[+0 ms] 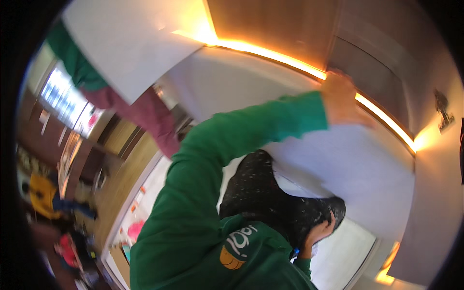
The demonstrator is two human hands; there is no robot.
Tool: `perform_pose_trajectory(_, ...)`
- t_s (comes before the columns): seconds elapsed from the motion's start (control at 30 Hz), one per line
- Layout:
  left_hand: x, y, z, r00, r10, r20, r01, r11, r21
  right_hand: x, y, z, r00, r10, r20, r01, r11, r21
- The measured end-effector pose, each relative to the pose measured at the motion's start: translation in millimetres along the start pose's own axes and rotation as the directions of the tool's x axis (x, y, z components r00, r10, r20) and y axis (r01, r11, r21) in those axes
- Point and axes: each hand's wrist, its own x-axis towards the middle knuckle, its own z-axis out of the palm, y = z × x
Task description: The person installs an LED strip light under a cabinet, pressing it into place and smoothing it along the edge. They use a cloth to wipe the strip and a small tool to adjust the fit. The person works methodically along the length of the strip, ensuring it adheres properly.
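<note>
My left hand [342, 99], smeared by motion, is up at a glowing orange light strip [275, 55] along the edge between a brown panel [275, 24] and a pale panel [357, 159]. Its green-sleeved arm reaches across in front of me. Whether the fingers hold anything cannot be made out. Low on the right, my right hand [320, 231] rests on my bent knee in speckled black trousers [261, 188]. Its fingers lie stretched over the cloth. Something small, whitish and blue, shows beside that wrist, too unclear to name.
At upper left, a person in a green top and maroon trousers [140, 113] stands behind a white panel [130, 43]. Farther off are people in yellow [43, 195] and red [70, 251]. A dark fixture [442, 111] sits on the right wall. Pink and orange items [135, 229] lie on the left.
</note>
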Motion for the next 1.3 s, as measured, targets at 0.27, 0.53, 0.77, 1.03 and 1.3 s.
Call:
perform_pose_trajectory(0.27,-16.0,-26.5,-24.8,0.946,0.087,-0.313,-0.184,0.938,-0.295,5.7,-38.5,-5.9,0.989,0.150,0.009,-0.150,0.985,0.089)
perform_pose_trajectory(0.53,-79.6,-107.4,1.1,0.692,0.003,-0.722,-0.275,0.926,-0.260,85.2,-209.2,-21.4,0.740,-0.671,-0.043,0.668,0.741,-0.068)
perform_pose_trajectory(0.77,-93.0,-167.0,33.1,0.517,-0.181,-0.837,-0.157,0.941,-0.300,248.5,-349.8,-19.0,0.640,-0.761,0.107,0.756,0.598,-0.267)
perform_pose_trajectory(1.03,-84.1,-182.6,58.3,0.302,-0.205,-0.931,-0.305,0.905,-0.298,355.5,-366.7,-3.2,0.735,-0.056,0.676,0.653,0.326,-0.683)
perform_pose_trajectory(1.3,-87.7,-185.5,54.1,0.279,-0.151,-0.948,-0.341,0.908,-0.245,396.1,-362.7,18.7,0.622,0.314,0.717,0.771,-0.084,-0.632)
